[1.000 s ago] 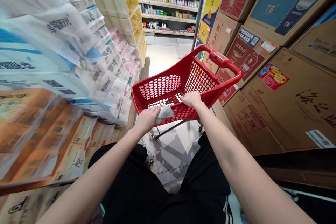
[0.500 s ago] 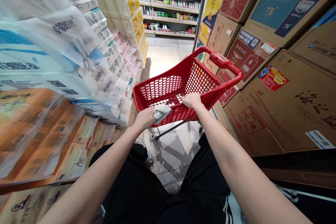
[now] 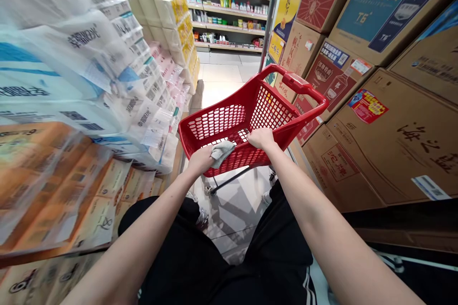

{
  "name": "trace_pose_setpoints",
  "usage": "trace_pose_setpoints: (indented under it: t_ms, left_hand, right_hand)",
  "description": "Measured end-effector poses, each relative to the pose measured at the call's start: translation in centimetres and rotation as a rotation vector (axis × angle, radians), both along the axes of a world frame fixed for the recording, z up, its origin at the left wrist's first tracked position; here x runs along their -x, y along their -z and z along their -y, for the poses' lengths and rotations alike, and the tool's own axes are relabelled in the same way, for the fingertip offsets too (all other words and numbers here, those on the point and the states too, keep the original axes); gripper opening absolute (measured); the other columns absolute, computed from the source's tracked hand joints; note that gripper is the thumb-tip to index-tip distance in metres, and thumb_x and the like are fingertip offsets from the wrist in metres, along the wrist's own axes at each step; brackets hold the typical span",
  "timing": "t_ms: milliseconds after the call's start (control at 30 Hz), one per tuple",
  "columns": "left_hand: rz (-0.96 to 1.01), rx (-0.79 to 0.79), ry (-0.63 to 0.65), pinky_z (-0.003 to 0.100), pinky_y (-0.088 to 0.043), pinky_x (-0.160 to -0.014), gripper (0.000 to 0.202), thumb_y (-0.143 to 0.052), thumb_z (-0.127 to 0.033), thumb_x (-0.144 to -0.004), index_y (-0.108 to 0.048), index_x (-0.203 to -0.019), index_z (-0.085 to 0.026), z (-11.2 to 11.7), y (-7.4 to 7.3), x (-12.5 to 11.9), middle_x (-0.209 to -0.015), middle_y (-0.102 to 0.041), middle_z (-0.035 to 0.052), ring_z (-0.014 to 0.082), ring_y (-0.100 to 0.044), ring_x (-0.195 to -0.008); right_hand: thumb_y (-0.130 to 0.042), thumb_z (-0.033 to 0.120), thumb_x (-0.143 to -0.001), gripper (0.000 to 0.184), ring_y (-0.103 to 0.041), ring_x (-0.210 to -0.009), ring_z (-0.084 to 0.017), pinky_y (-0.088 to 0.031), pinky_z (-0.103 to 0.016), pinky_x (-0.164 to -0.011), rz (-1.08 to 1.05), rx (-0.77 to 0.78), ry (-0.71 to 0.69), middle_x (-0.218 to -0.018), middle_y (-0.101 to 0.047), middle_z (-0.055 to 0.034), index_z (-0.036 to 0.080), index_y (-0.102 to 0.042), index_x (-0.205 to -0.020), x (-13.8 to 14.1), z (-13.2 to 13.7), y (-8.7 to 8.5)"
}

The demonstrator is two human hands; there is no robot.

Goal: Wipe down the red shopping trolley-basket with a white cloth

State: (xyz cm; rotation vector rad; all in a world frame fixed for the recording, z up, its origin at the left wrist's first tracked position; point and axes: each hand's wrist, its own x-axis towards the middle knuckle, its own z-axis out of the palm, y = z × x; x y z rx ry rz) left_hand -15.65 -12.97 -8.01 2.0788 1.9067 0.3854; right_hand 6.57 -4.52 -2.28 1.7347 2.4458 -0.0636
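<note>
A red plastic shopping cart [image 3: 229, 109] with holed walls stands crosswise before me, its handle pointing to the right. My right hand [image 3: 261, 138] is wrapped around the near rim. My left hand [image 3: 201, 159] is closed on a light grey cloth [image 3: 222, 152], which lies against the same rim further left. The fingertips of both hands are hidden inside the basket. The cart's wheels stand on the pale tiled floor near my shoes.
Stacked packs of paper tissue [image 3: 125, 95] rise on the left, with orange packs [image 3: 46, 176] nearer. Cardboard cartons [image 3: 397, 138] are piled on the right. A dark metal post [image 3: 269, 24] stands behind the cart, and shelves of small bottles [image 3: 229, 9] line the far end.
The view has shifted very slightly, with cart and cartons a little further left. Both hands keep their places on the rim, and the cloth is still in my left hand.
</note>
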Motion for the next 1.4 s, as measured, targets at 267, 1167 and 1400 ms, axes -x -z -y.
trace_pose_setpoints:
  t_ms: [267, 1167, 1400]
  left_hand:
    - [-0.201, -0.110, 0.126, 0.027, -0.043, -0.071, 0.027, -0.044, -0.034, -0.084, -0.059, -0.102, -0.019, -0.5, -1.2, -4.5, -0.102, -0.063, 0.0076, 0.0211, -0.059, -0.092]
    - [-0.136, -0.022, 0.258, 0.026, -0.044, -0.068, 0.034, -0.049, -0.028, -0.078, -0.057, -0.111, -0.024, -2.2, -1.0, -4.5, -0.113, -0.061, 0.0037, 0.0207, -0.059, -0.099]
    - [-0.135, 0.051, 0.257, 0.026, -0.045, -0.071, 0.034, -0.051, -0.031, -0.077, -0.059, -0.109, -0.023, -2.8, -1.5, -5.0, -0.108, -0.063, 0.0054, 0.0218, -0.060, -0.096]
  right_hand:
    - [-0.030, 0.035, -0.093, 0.046, -0.062, -0.098, -0.023, -0.043, -0.031, -0.079, 0.005, -0.052, -0.026, -0.104, -0.069, -0.0129, 0.017, -0.072, -0.098, 0.0, -0.3, 0.6]
    - [-0.030, 0.034, -0.093, 0.045, -0.061, -0.104, -0.022, -0.042, -0.029, -0.083, -0.032, -0.012, -0.006, -0.108, -0.067, -0.0136, 0.016, -0.070, -0.104, -0.5, 0.4, 0.0]
    - [-0.032, 0.034, -0.092, 0.044, -0.062, -0.099, -0.023, -0.043, -0.031, -0.080, -0.060, -0.049, -0.018, -0.103, -0.069, -0.0121, 0.018, -0.072, -0.096, -0.7, -0.3, 1.1]
